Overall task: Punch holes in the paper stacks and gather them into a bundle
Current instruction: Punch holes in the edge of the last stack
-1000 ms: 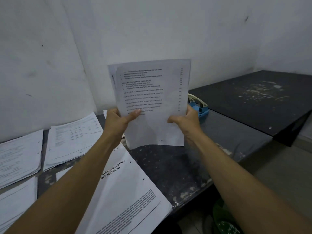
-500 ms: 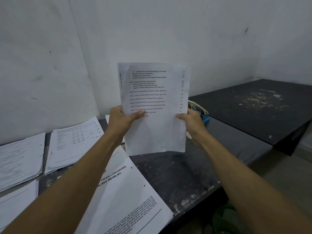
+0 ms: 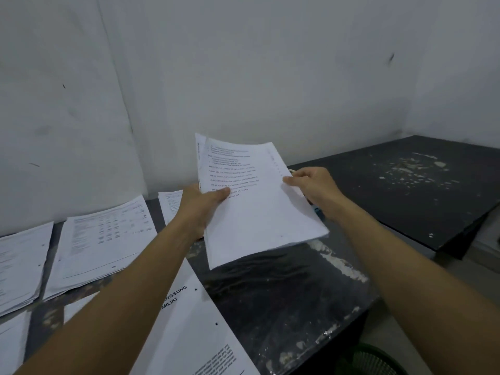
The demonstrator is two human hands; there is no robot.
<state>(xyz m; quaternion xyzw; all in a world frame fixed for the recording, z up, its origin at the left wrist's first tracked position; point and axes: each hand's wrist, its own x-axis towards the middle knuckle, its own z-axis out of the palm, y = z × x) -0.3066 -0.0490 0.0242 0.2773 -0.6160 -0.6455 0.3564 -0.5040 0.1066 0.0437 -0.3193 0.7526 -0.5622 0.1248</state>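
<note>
A thin stack of white printed paper sheets (image 3: pixel 259 207), tilted, is held above the dark scuffed surface (image 3: pixel 284 288). The left hand (image 3: pixel 201 205) and right hand (image 3: pixel 311 185) each pinch a side edge in a narrow grip. More white paper stacks (image 3: pixel 102 239) lie left, below a grey wall (image 3: pixel 257 63).

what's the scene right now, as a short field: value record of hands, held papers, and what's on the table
left hand: left hand grips the held paper stack at its left edge, thumb on top
right hand: right hand grips the same stack at its right edge
held stack: tilted, raised above the dark table, printed side up
near sheet: punched sheet with two holes lies under the left forearm
other stacks: paper stacks lie at the left
hole punch: not visible
bin: green basket below table edge
</note>
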